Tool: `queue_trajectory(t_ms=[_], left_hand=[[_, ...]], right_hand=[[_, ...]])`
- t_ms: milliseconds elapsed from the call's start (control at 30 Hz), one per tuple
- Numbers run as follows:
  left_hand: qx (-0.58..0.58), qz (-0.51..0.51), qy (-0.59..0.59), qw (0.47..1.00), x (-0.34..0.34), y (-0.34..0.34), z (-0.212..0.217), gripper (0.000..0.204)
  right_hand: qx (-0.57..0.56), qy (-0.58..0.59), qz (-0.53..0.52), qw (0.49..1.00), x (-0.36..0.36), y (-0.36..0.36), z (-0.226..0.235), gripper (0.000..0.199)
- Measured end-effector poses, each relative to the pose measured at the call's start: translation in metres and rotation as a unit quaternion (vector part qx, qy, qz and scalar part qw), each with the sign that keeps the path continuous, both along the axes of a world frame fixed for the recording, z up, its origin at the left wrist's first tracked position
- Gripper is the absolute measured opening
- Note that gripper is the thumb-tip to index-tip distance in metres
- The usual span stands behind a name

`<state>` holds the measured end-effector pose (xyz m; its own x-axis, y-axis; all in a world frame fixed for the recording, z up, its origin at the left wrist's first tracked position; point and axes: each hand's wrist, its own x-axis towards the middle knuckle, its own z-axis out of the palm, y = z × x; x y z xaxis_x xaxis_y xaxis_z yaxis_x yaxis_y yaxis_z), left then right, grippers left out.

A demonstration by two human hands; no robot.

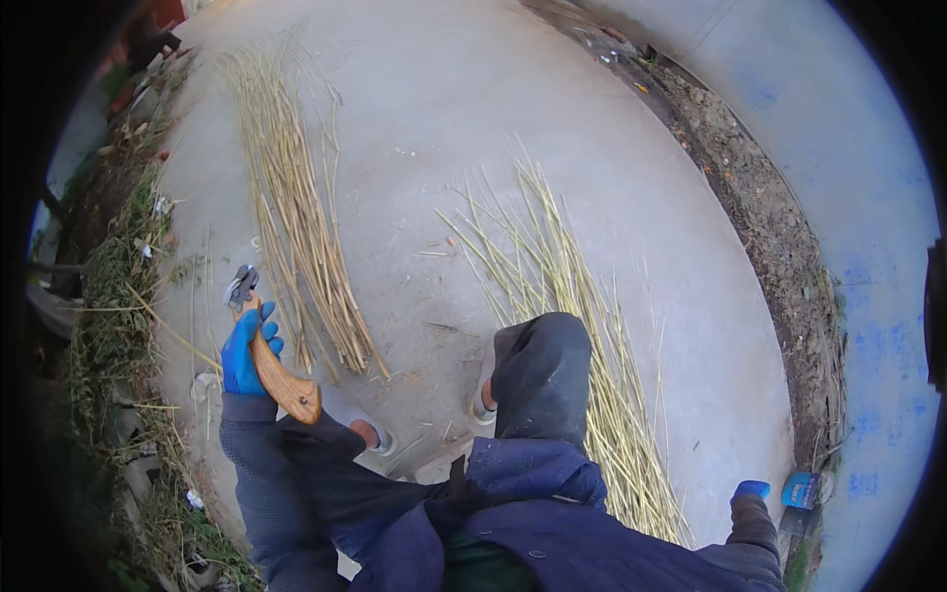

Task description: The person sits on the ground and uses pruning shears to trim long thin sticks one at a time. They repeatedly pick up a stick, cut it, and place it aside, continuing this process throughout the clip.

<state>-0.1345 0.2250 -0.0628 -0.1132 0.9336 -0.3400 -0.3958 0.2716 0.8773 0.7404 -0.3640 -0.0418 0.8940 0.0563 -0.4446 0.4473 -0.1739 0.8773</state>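
My left hand (244, 355), in a blue glove, is closed round the curved handle of a wooden-handled tool (286, 387) with a small grey metal head. The head points away from me, and the exact kind of tool is unclear. Just right of this hand lies a bundle of long, thin tan stalks (301, 207) on the ground. Far out to my right, low in the view, is my right hand (752, 489), also gloved in blue. It is small and its fingers cannot be made out. A blue container (800, 490) stands close beside it.
A second bundle of greener stalks (631, 434) runs past my right knee. Weeds and litter (118, 345) border the concrete (424, 109) on the left. A strip of soil (760, 207) and a pale wall (878, 296) edge the right side.
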Motion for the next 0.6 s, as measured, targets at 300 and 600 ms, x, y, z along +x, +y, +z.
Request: queue_trajectory(t_ms=[300, 600], left_hand=[[0.014, 0.067, -0.029, 0.997, 0.023, 0.005, 0.000, 0.044], [-0.071, 0.040, 0.052, 0.995, 0.014, -0.004, 0.041, 0.043]], right_hand=[[0.368, 0.210, 0.540, 0.728, -0.117, 0.498, -0.083, 0.019], [0.373, 0.515, 0.452, 0.626, -0.507, 0.742, -0.260, 0.031]])
